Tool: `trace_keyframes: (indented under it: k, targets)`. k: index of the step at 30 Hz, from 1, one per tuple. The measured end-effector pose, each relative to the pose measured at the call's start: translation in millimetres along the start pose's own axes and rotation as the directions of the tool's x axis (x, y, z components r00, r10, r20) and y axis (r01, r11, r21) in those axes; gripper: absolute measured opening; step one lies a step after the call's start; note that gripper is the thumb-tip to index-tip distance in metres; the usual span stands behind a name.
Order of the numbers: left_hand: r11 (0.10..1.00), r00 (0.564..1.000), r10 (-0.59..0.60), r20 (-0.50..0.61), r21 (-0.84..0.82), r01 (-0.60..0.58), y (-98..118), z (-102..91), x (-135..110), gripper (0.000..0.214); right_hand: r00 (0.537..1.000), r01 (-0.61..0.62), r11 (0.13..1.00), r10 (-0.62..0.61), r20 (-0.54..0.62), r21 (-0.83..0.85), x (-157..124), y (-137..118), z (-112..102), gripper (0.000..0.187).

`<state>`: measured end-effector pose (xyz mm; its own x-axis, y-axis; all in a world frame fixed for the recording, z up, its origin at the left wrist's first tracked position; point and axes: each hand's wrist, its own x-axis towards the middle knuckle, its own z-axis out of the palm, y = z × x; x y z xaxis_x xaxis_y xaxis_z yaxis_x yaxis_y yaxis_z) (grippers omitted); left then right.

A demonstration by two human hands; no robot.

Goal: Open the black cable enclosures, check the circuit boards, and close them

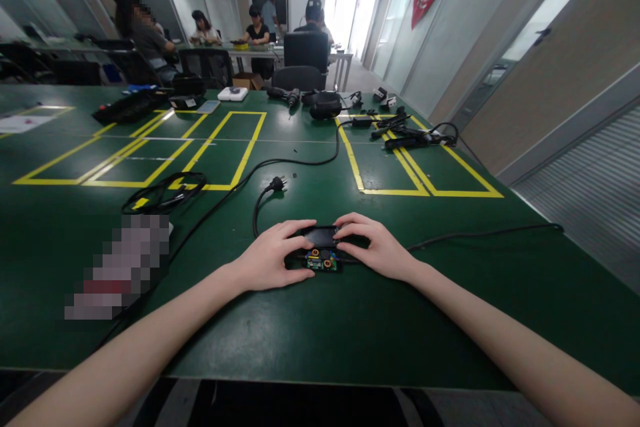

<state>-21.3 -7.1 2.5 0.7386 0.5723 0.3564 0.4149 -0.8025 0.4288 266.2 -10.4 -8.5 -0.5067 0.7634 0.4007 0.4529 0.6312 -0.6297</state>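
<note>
A small black power adapter (321, 237) lies on the green table (310, 333) in front of me, its case open so that a circuit board (321, 260) with orange coils shows at its near end. My left hand (273, 257) grips the adapter's left side, fingers curled over the top. My right hand (377, 247) grips the right side the same way. A black cable (480, 235) runs from the adapter off to the right.
A black cord with a plug (276, 184) lies just beyond my hands. A coiled cable (165, 192) sits at the left beside yellow tape rectangles (220, 147). More adapters and cables (410, 137) lie at the far right. Several people sit at distant tables (250, 47).
</note>
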Motion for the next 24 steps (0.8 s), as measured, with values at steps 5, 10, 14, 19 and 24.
trace_keyframes:
  k: [5, 10, 14, 19, 24]
  targets:
    - [1.000, 1.000, -0.004, -0.005, 0.016, 0.004, -0.9, 2.0, -0.2, 0.035, 1.000, -0.013, 0.996, 0.013, 0.006, 0.085, 0.9, -3.3, -4.4, 0.005]
    - [1.000, 1.000, -0.004, 0.005, 0.014, 0.004, -0.6, 2.6, -0.7, 0.039, 1.000, -0.022, 0.993, 0.021, 0.008, 0.119, 1.7, -6.9, -7.4, 0.011]
    - [1.000, 1.000, 0.006, -0.008, -0.001, -0.006, -0.4, 2.3, -0.4, 0.041, 0.999, -0.041, 0.986, 0.041, 0.000, 0.164, 2.2, -9.0, -7.2, 0.017]
    - [0.999, 0.998, 0.041, -0.037, -0.007, -0.042, 0.2, 0.6, 0.6, 0.038, 0.998, -0.069, 0.973, 0.069, 0.006, 0.221, 2.3, -9.4, -4.4, 0.019]
    - [0.998, 0.998, 0.055, -0.042, 0.013, -0.054, 1.1, -1.4, 1.9, 0.033, 0.994, -0.111, 0.962, 0.103, 0.044, 0.251, 2.4, -9.1, -3.9, 0.017]
